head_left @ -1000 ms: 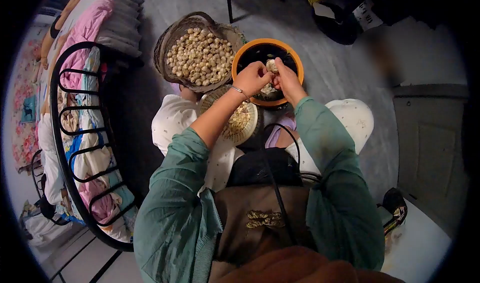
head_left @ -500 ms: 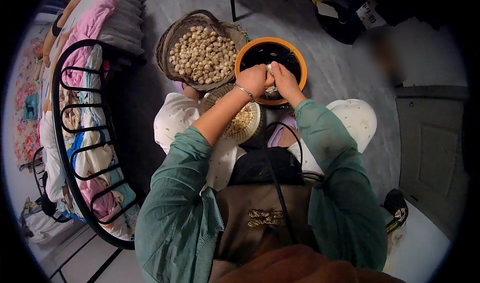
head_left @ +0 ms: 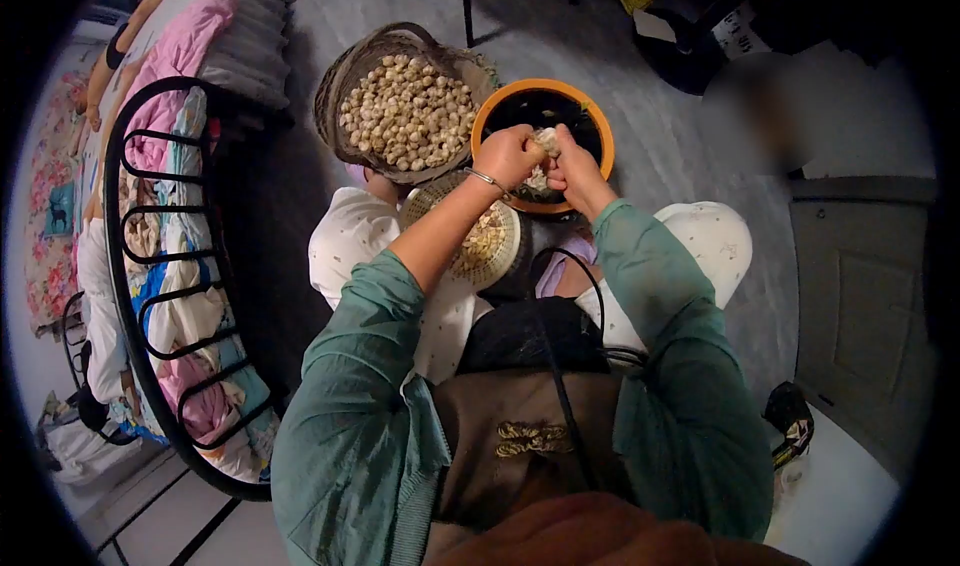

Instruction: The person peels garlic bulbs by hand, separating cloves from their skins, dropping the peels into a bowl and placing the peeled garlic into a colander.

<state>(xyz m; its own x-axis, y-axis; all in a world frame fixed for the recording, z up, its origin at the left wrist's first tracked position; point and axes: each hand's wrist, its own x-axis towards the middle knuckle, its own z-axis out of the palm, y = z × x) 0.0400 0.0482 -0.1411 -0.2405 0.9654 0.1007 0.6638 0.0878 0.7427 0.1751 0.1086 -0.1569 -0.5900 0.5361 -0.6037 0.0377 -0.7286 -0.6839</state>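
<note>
My left hand (head_left: pixel 508 157), with a bracelet at its wrist, and my right hand (head_left: pixel 580 171) are closed together over an orange-rimmed bucket (head_left: pixel 595 101). Pale, papery garlic (head_left: pixel 546 140) shows between their fingertips, and both hands grip it. More whitish skin-like bits lie just below it, inside the dark bucket. Left of the bucket stands a woven basket (head_left: pixel 330 101) heaped with whole garlic bulbs (head_left: pixel 408 111). Under my left forearm a round strainer-like basket (head_left: pixel 513 256) holds loose pale cloves (head_left: pixel 490 238); my arm hides part of it.
My knees in white trousers (head_left: pixel 705 246) flank the containers. On the left is a bed with a black metal rail (head_left: pixel 120 266) and piled bedding (head_left: pixel 190 296). Another person's arm (head_left: pixel 115 61) rests there. Dark furniture legs (head_left: pixel 467 6) stand beyond; a grey door-like panel (head_left: pixel 865 286) is at right.
My fingertips have moved slightly apart, and more of the pale garlic shows between them. The baskets and bucket stay in place, with only a slight shift of the view.
</note>
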